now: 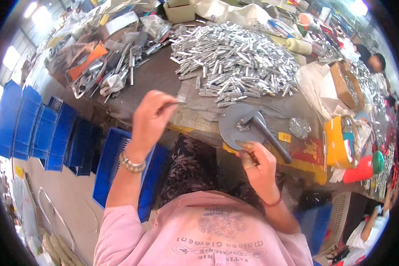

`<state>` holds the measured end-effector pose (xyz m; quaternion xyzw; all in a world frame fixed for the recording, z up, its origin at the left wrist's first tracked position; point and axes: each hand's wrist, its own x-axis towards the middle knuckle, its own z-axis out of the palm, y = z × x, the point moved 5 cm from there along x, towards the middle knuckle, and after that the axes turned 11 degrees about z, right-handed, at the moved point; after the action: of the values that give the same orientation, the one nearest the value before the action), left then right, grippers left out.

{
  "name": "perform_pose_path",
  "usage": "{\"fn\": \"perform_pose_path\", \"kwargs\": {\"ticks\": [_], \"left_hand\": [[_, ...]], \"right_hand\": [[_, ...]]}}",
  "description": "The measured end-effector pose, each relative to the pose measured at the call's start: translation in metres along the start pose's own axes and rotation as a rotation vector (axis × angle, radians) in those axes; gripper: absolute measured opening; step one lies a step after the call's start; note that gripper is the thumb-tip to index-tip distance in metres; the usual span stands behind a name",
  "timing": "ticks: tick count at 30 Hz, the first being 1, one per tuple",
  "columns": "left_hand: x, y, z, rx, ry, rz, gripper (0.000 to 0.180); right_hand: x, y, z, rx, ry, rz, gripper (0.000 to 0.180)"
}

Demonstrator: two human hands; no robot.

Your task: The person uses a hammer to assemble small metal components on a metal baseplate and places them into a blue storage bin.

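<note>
At the near edge of the cluttered tabletop (155, 80), the left hand (150, 116) is raised with its fingers pinched together on a thin metal pin (175, 103), held level and pointing toward the heap of silvery metal pieces (235, 62) farther back. The right hand (258, 163) is lower, closed around the grip of a hammer (266, 131) whose head rests on a round grey metal disc (239, 126), beside a small bright part (243, 127) lying on that disc.

The pin looks light, stiff and smooth, so it would likely slip or roll if held loosely; a fingertip pinch near one end, as here, seems the sensible hold. The hammer is probably the heavy item, best gripped low on its handle. The loose silvery pieces appear hard and slippery and would scatter readily.

Blue plastic crates (44, 128) stand in a row on the floor to the left, and a yellow container (337, 142) sits to the right. Another person's arm (368, 226) shows at the lower right.
</note>
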<state>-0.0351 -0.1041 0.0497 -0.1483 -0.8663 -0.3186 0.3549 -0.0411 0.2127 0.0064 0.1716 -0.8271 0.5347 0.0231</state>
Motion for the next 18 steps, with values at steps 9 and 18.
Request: {"fn": "perform_pose_path", "kwargs": {"ticks": [9,18], "left_hand": [[0.059,0.004,0.100,0.140,-0.389,0.093,0.015],[0.055,-0.004,0.090,0.208,-0.447,0.057,0.014]], "right_hand": [[-0.021,-0.011,-0.035,0.110,-0.051,-0.015,0.012],[0.035,-0.007,-0.125,-0.335,0.205,0.082,0.021]]}}
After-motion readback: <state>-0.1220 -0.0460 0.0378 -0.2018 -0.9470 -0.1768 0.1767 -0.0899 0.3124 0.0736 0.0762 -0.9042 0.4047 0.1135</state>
